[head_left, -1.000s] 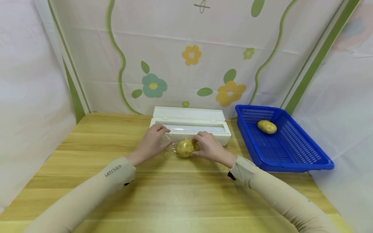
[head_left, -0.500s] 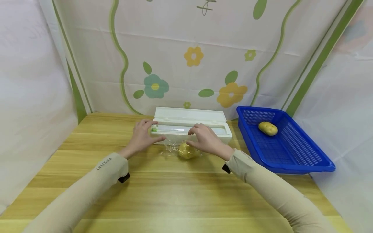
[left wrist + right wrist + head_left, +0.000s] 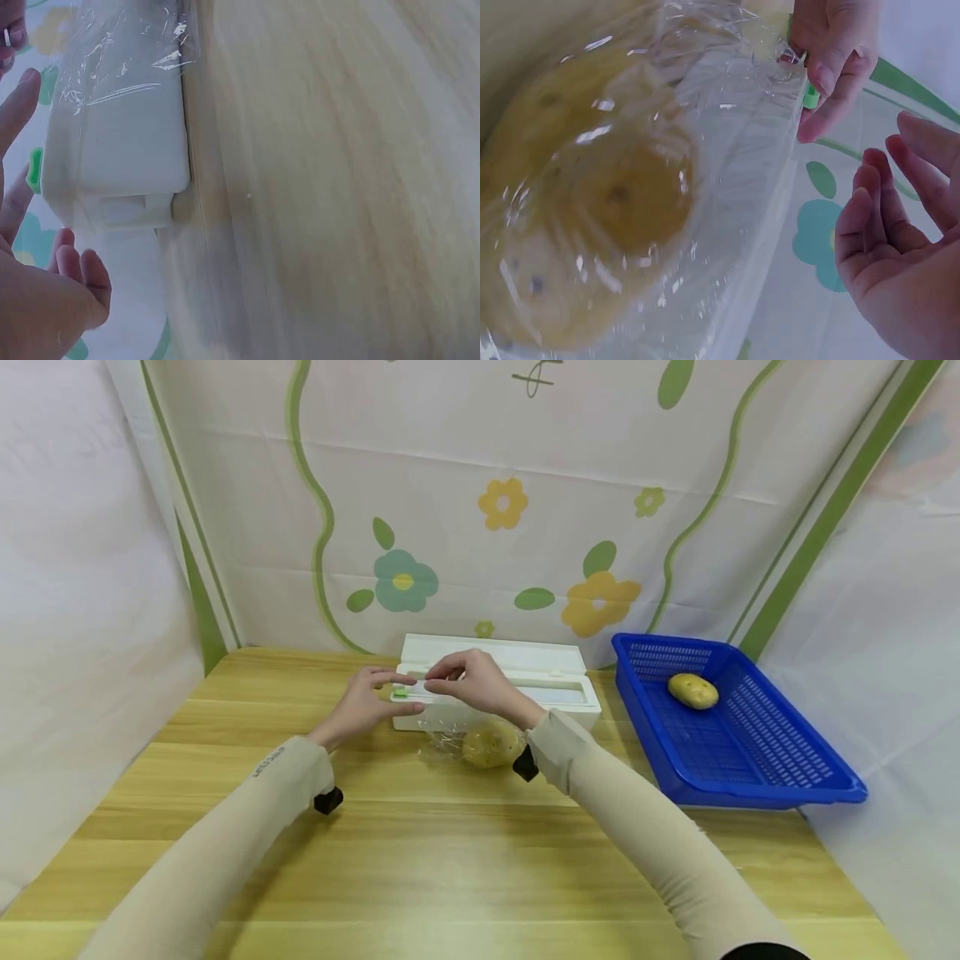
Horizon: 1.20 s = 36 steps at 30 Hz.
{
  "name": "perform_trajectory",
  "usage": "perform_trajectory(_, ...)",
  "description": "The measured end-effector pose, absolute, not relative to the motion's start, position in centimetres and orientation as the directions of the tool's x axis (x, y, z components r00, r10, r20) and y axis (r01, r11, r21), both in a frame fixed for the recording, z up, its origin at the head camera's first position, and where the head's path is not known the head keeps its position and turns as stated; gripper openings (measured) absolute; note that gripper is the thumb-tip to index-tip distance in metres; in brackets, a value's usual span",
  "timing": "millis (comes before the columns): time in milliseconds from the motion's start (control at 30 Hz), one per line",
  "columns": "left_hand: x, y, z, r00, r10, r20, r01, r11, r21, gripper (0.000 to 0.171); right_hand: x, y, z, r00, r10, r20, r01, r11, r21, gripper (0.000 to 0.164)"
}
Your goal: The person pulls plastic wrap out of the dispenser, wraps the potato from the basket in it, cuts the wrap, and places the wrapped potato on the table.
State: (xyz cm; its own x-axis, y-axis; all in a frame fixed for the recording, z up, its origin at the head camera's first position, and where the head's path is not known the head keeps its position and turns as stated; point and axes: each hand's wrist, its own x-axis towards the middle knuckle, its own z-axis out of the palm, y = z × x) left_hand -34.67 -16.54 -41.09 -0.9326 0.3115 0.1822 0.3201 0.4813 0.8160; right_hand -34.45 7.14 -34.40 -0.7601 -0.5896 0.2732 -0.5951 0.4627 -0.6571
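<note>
A white cling film box [image 3: 506,714] stands with its lid raised and a green slider [image 3: 401,692] at its left end. My left hand [image 3: 367,702] is at that end, thumb and forefinger apart around the slider, other fingers loosely curled beside the box's end [image 3: 112,210]. My right hand [image 3: 476,681] is over the box's top, fingers loosely bent with nothing between them in the right wrist view. Under my right wrist sits a potato [image 3: 487,745] beneath clear cling film [image 3: 727,105], which stretches up to the box's front edge.
To the right, a blue basket [image 3: 660,768] holds another potato [image 3: 693,691]. Behind the box hangs a flower-printed cloth [image 3: 442,468]. The wooden table [image 3: 435,868] extends in front of the arms.
My right hand has let go of the wrapped potato and moved left over the box. My left hand has drawn back from the film to the box's left end.
</note>
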Motion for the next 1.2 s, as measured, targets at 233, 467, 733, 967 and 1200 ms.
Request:
perform_trajectory(233,-35.6,-17.2,-41.5,-0.914,0.360,0.188,0.343,0.436,0.832,0.048,-35.8,5.6,-35.7,-0.821,-0.547,0.162,-0.416,0.380,-0.826,0.022)
perform_trajectory(467,-36.3,-17.6,-42.1,-0.881,0.403,0.247,0.402,0.366,0.839,0.036,-36.2,4.0,-36.8,-0.837,-0.522,0.164,-0.436,0.455,-0.777,0.015)
perform_trajectory(733,-36.8,-17.5,-41.9,-0.884,0.409,0.225,0.394,0.399,0.828,0.031,-36.5,2.9,-37.5,-0.836,-0.509,0.205,-0.473,0.479,-0.740,0.012)
perform_trajectory(967,-37.0,-17.4,-41.9,-0.872,0.440,0.216,0.399,0.380,0.835,0.030,-36.6,2.6,-37.7,-0.833,-0.508,0.219,-0.495,0.507,-0.706,0.008)
perform_trajectory(1200,-37.1,-17.5,-42.0,-0.857,0.458,0.236,0.414,0.339,0.845,0.025,-36.7,2.3,-37.9,-0.839,-0.500,0.214,-0.485,0.509,-0.712,0.008)
